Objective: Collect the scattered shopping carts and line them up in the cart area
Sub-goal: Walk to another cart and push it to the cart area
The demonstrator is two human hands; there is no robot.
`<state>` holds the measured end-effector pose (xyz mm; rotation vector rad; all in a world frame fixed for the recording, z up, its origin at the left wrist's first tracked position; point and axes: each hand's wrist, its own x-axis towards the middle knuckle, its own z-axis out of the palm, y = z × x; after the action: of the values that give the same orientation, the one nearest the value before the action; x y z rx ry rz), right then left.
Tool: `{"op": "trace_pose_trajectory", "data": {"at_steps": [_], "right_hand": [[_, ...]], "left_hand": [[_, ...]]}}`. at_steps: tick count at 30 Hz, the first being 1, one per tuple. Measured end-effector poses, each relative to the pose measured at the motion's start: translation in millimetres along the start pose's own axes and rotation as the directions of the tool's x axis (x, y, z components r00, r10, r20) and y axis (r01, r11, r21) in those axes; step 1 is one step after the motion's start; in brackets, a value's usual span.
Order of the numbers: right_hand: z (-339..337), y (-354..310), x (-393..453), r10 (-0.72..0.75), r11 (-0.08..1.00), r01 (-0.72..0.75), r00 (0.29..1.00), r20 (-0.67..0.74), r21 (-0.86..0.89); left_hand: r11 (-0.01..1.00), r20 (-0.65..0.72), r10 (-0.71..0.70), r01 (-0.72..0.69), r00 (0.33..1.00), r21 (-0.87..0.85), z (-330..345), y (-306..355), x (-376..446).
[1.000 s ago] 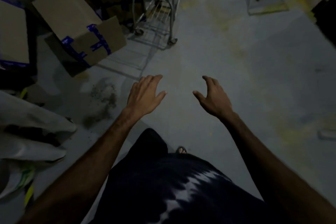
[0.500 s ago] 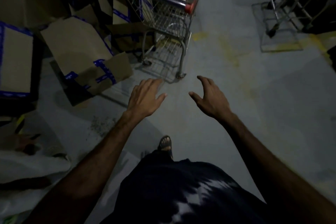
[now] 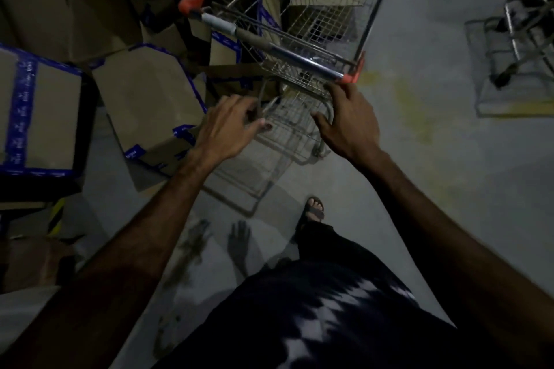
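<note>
A wire shopping cart (image 3: 323,21) with a grey handle bar (image 3: 278,48) and red end caps stands right in front of me, turned at an angle. My right hand (image 3: 344,123) reaches up just below the right red cap, fingers spread and holding nothing. My left hand (image 3: 227,126) hangs lower and to the left, under the bar, fingers loosely curled and apart from it. A second cart (image 3: 521,39) shows partly at the far right edge.
Flattened cardboard boxes (image 3: 144,99) with blue tape pile up on the left, right against the cart. Grey concrete floor (image 3: 419,174) with faded yellow marks spreads to the right. My sandalled foot (image 3: 313,210) steps forward below the cart.
I have walked up to the cart; it now fills the upper view. Both hands rose toward the handle bar, the right one nearly at its red end cap.
</note>
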<state>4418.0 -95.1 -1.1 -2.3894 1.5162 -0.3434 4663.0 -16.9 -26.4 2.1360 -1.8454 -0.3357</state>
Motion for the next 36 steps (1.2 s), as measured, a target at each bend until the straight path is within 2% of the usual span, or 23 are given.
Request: {"op": "trace_pose_trajectory", "data": {"at_steps": [3, 8, 12, 15, 18, 21, 25, 29, 36], "right_hand": [[2.0, -4.9, 52.6, -0.034, 0.999, 0.033, 0.999, -0.032, -0.021], [5.1, -3.3, 117.7, -0.014, 0.997, 0.027, 0.986, 0.167, -0.072], [16.0, 4.4, 146.4, 0.009, 0.999, 0.005, 0.948, 0.318, -0.043], [22.1, 6.8, 151.6, 0.045, 0.999, -0.044, 0.932, 0.36, -0.011], [18.8, 4.4, 151.3, 0.106, 0.993, -0.078, 0.91, 0.401, -0.086], [19.1, 0.4, 151.4, 0.226, 0.972, -0.188, 0.912, 0.344, -0.14], [32.1, 0.5, 153.6, 0.33, 0.938, -0.278, 0.901, 0.283, -0.208], [33.7, -2.1, 147.0, 0.387, 0.912, -0.323, 0.882, 0.27, -0.253], [24.7, -10.8, 104.1, 0.503, 0.858, -0.444, 0.829, 0.246, -0.256]], "left_hand": [[0.999, -0.043, -0.018, 0.02, 0.999, 0.048, -19.1, -18.7, 51.0], [0.985, -0.062, 0.051, -0.04, 0.997, 0.168, -39.4, -44.8, 128.0], [0.967, -0.032, 0.07, -0.06, 0.997, 0.247, -36.6, -65.9, 171.2], [0.944, -0.044, 0.121, -0.101, 0.992, 0.315, -33.1, -82.6, 189.0], [0.921, -0.034, 0.197, -0.173, 0.98, 0.35, -35.7, -100.4, 208.1], [0.908, 0.044, 0.289, -0.289, 0.956, 0.303, -37.7, -120.2, 232.3], [0.874, 0.223, 0.349, -0.402, 0.91, 0.273, -40.0, -133.2, 267.0], [0.797, 0.413, 0.393, -0.528, 0.822, 0.293, -35.1, -135.0, 290.1], [0.722, 0.515, 0.465, -0.645, 0.72, 0.25, -27.2, -108.3, 278.3]]}}
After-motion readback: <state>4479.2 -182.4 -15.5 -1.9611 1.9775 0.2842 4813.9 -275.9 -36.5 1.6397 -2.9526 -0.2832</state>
